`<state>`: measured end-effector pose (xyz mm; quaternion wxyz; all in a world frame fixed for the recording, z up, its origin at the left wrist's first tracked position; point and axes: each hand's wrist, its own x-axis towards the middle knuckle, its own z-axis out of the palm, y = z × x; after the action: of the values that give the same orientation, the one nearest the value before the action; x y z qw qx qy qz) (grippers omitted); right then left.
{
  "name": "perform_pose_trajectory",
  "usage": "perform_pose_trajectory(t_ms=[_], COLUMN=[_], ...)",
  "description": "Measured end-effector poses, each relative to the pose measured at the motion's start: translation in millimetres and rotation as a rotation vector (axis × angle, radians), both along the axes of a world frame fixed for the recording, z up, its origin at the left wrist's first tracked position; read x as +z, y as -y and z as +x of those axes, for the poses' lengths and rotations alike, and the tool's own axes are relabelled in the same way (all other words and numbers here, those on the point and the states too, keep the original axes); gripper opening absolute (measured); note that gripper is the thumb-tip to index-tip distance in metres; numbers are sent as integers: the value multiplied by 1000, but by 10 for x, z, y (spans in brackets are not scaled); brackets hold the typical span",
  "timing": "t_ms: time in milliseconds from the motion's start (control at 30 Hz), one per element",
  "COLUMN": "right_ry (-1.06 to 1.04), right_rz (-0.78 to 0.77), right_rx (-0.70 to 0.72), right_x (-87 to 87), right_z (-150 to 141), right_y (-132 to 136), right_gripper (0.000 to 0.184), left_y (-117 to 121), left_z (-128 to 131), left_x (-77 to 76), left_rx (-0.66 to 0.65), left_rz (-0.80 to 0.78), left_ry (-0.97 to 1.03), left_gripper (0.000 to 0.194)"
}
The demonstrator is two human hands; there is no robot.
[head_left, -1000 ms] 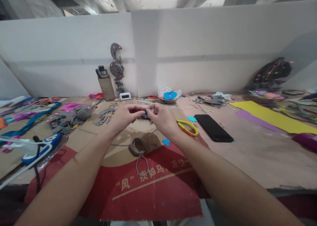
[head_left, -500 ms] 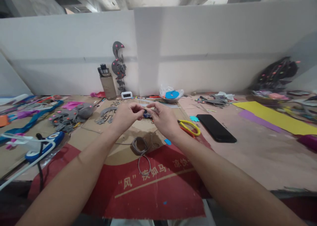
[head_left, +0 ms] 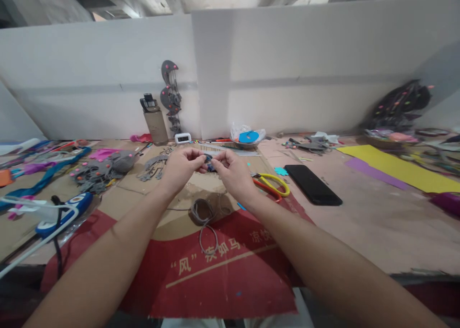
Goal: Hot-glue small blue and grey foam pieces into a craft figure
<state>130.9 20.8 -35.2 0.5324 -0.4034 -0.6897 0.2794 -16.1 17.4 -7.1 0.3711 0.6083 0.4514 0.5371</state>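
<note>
My left hand [head_left: 184, 169] and my right hand [head_left: 232, 169] meet over the cardboard, fingertips of both pinched close together. Between them shows a small dark bluish thing [head_left: 209, 161], too small and too covered by fingers to name. Nearer to me, a coil of grey cord [head_left: 201, 212] lies below the hands, one loop reaching onto the red printed part of the cardboard [head_left: 223, 280]. Scissors with yellow and orange handles [head_left: 275, 183] rest beside my right wrist, their blades partly hidden. Grey cut-out pieces [head_left: 155, 167] lie left of my left hand.
A black phone [head_left: 313, 185] lies at the right, with yellow sheet [head_left: 398, 170] beyond. Along the wall stand a bottle [head_left: 154, 122], a small white clock [head_left: 183, 138] and a bowl [head_left: 247, 143]. At left are grey felt-like pieces with pink dots [head_left: 102, 170] and a blue-white power strip [head_left: 66, 213].
Both hands stay pinched together, with fingertips slightly shifted, and more of the dark bluish thing shows between them. More of the scissors shows beside my right wrist. The view has shifted slightly.
</note>
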Motion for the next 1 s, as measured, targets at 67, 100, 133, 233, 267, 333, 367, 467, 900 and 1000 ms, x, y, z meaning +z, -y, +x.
perform_pose_trajectory(t_ms=[67, 100, 133, 233, 267, 333, 367, 467, 900, 1000], right_ry=[-47, -65, -78, -84, -81, -78, -83, -115, 79, 403], right_rz=[-23, -34, -45, -71, -75, -78, -79, -98, 4, 183], right_rx=[-9, -13, -17, -42, -50, -63, -64, -47, 99, 165], right_x=[6, 13, 22, 43, 47, 48, 45, 30, 7, 55], right_z=[-13, -17, -19, -20, -19, -19, -19, -24, -49, -108], right_y=[-4, -3, -1, 9, 12, 15, 13, -2, 40, 228], right_gripper=[19, 19, 18, 18, 18, 18, 18, 19, 24, 22], left_y=[-15, -20, -23, -22, -19, -13, -10, -6, -264, -320], left_z=[0, 2, 5, 16, 18, 20, 19, 18, -341, -468], left_x=[-14, -19, -23, -31, -34, -41, -45, -53, -82, -56], left_rx=[-17, -24, -29, -36, -39, -49, -56, -67, 197, 273], left_rz=[-19, -26, -30, -32, -31, -29, -28, -22, 0, 43], left_ry=[41, 58, 73, 101, 100, 86, 78, 71, 206, 327], left_gripper=[19, 18, 18, 17, 17, 17, 17, 17, 28, 27])
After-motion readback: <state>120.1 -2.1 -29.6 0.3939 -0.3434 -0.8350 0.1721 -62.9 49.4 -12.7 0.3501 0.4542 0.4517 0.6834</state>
